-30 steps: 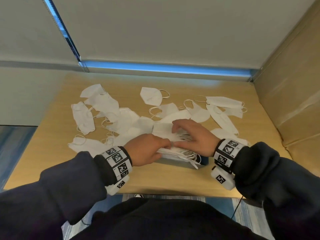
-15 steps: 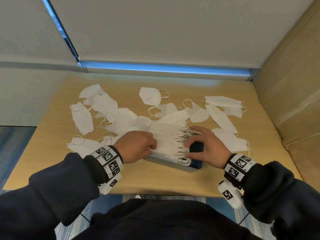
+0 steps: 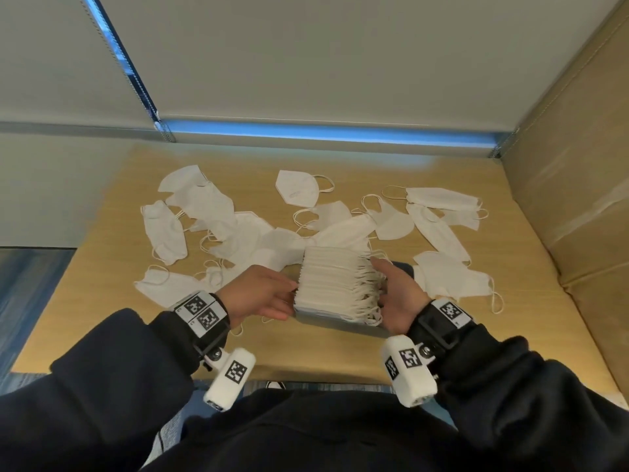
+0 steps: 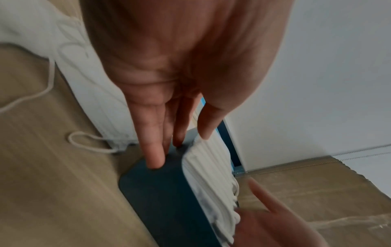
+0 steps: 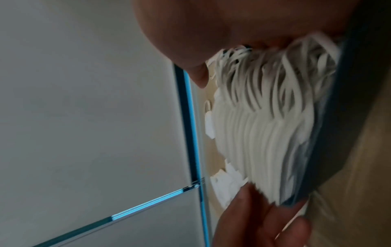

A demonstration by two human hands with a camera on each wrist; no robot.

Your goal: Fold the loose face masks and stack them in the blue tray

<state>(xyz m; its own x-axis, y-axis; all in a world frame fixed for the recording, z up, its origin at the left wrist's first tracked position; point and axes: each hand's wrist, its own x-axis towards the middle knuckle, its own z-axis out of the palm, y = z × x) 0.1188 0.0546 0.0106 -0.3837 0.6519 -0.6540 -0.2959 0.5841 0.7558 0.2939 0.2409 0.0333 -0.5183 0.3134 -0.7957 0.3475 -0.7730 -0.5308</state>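
From the head camera, the job reads as roughly half done. A tall stack of folded masks stands in the blue tray, which sits on the desk near its front edge. The left hand lies flat against the stack's left side, fingers straight. The right hand cups the right side, where the ear loops bunch; its fingers look only gently bent, clasping nothing. Behind the tray and to both sides of it, many loose masks lie scattered and overlapping, not yet folded. I judge the hands are squaring the stack.

In the left wrist view, the left hand's fingers reach straight down to the tray's dark, matte, round-cornered wall. The stack's layered white edges rise just beside them like the pages of a book. A loose mask with a thin cord loop lies beyond the tray on the wood-grain desk.

In the right wrist view, soft flat ear loops spill from the stack's side beneath the palm, over thin, crisp fabric folds. The tray's blue rim runs alongside.
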